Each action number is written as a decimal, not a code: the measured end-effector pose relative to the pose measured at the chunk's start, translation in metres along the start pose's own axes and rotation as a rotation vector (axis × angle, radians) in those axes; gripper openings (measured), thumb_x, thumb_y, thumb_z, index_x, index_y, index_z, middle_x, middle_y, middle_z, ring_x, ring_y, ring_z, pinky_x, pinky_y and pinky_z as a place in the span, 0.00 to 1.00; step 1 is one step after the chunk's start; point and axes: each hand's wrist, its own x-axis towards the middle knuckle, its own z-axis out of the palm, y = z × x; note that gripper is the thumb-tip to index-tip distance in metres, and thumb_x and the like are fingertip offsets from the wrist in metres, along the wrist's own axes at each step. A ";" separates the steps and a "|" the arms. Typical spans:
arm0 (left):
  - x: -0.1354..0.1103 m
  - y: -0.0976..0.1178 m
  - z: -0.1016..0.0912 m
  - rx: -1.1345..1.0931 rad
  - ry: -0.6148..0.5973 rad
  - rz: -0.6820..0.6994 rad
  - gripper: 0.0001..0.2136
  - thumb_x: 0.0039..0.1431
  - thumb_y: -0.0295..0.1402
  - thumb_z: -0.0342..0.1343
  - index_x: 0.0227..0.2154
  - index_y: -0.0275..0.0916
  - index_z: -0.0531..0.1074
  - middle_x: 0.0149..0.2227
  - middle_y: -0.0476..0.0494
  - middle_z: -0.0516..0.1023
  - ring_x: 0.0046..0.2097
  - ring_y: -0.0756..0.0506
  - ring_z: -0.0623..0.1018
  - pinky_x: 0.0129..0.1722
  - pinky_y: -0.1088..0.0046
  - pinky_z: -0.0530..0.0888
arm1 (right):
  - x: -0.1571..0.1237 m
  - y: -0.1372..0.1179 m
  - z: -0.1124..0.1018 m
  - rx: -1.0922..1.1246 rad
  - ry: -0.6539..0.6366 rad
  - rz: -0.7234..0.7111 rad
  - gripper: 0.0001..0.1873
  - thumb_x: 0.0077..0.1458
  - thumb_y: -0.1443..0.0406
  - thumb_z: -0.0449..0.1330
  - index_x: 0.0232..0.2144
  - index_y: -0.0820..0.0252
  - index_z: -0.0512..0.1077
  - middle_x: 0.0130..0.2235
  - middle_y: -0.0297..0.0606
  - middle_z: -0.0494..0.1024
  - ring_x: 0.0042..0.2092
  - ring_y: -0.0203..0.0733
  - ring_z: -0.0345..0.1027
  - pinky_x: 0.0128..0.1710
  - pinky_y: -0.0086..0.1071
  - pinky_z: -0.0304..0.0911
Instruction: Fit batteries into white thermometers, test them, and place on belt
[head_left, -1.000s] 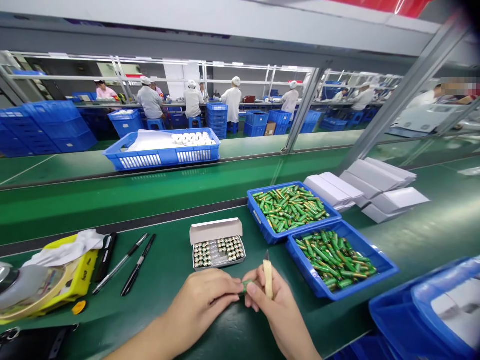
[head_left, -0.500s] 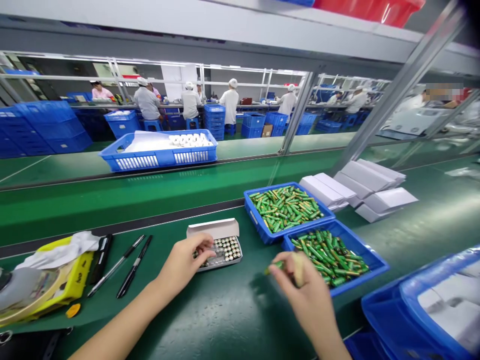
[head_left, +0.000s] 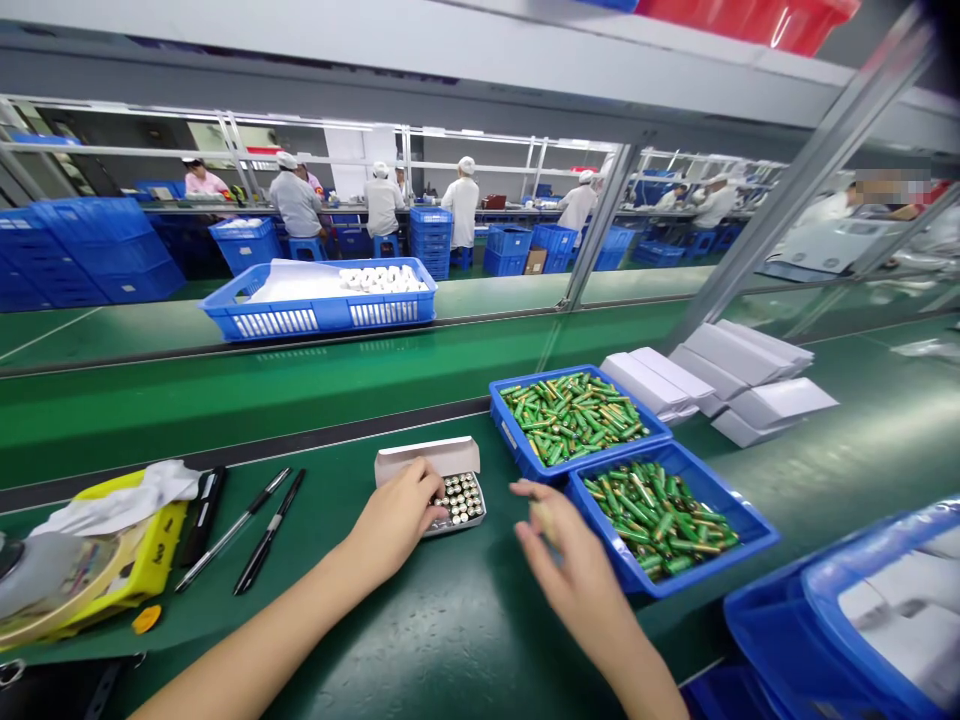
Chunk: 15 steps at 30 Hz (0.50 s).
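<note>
My left hand (head_left: 409,512) reaches over an open white cardboard box (head_left: 427,456), fingers curled down into its left part; what they pinch is hidden. Upright batteries (head_left: 461,497) with silvery ends fill the visible right part of the box. My right hand (head_left: 564,545), slightly blurred, hovers between the box and the blue trays, thumb and forefinger apart and nothing visible between them. A pale finger cot seems to cover one of its fingers. Beside it stands a blue tray (head_left: 750,522) of loose green batteries (head_left: 664,515); a second blue tray (head_left: 517,445) of them adjoins behind.
White folded cartons (head_left: 780,400) lie behind the trays. A blue bin (head_left: 765,610) stands at right. Two pens (head_left: 268,535) and a yellow container (head_left: 161,545) lie at left. Beyond, a blue basket (head_left: 300,318) sits on the far ledge; several people work behind.
My right hand has moved left toward the box and its fingers have spread; the green battery it held is no longer visible. My left hand has shifted right, curling deeper into the box.
</note>
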 end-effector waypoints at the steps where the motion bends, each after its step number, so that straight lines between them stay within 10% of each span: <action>1: 0.002 0.001 -0.001 0.018 -0.021 -0.001 0.05 0.59 0.28 0.54 0.37 0.35 0.72 0.42 0.41 0.71 0.40 0.43 0.75 0.40 0.67 0.71 | 0.001 -0.008 0.008 0.022 -0.111 -0.057 0.04 0.60 0.70 0.50 0.37 0.56 0.62 0.52 0.46 0.71 0.57 0.47 0.63 0.53 0.43 0.64; 6: 0.006 0.001 0.001 -0.068 -0.031 0.021 0.06 0.55 0.22 0.55 0.34 0.35 0.75 0.43 0.40 0.70 0.43 0.43 0.74 0.42 0.66 0.70 | 0.003 -0.026 0.033 -0.018 -0.389 -0.199 0.14 0.56 0.76 0.50 0.43 0.59 0.63 0.59 0.48 0.66 0.63 0.49 0.54 0.61 0.53 0.53; 15: 0.003 -0.011 -0.001 -0.601 0.143 -0.150 0.05 0.52 0.30 0.58 0.31 0.34 0.76 0.35 0.41 0.76 0.33 0.46 0.74 0.34 0.69 0.71 | 0.000 -0.026 0.026 0.145 -0.316 -0.060 0.10 0.64 0.68 0.46 0.47 0.58 0.62 0.55 0.47 0.68 0.61 0.47 0.56 0.57 0.45 0.59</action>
